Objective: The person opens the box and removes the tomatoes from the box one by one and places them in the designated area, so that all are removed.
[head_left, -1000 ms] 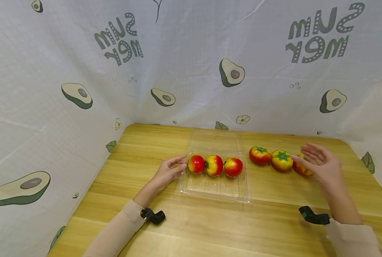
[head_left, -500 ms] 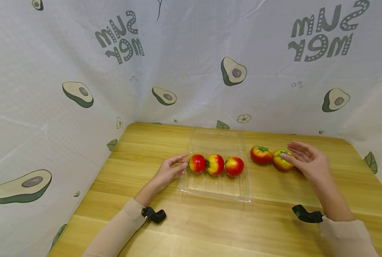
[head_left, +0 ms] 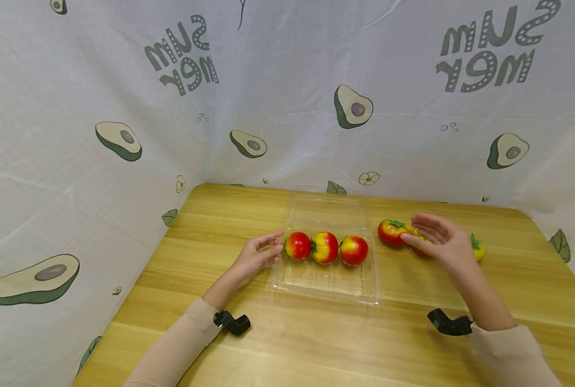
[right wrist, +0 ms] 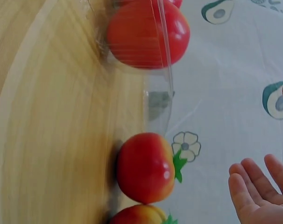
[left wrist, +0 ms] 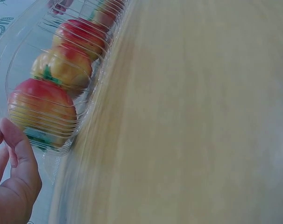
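R hand (head_left: 443,243) is just right of the leftmost loose tomato (head_left: 391,233), thumb & fingers apart, nothing btwn them. That tomato's round, no clear long axis, & sits on the table (head_left: 316,344) btwn R hand & the clear clamshell (head_left: 326,294), so R hand's nearer than L hand (head_left: 253,257). Middle loose tomato (head_left: 420,252) & far-right tomato (head_left: 479,251) are part-hidden by R hand. Clamshell's open, long side L–R, w/ three boxed tomatoes (head_left: 325,248) along its back half. L hand's fingers are apart too, tips at its left rim.
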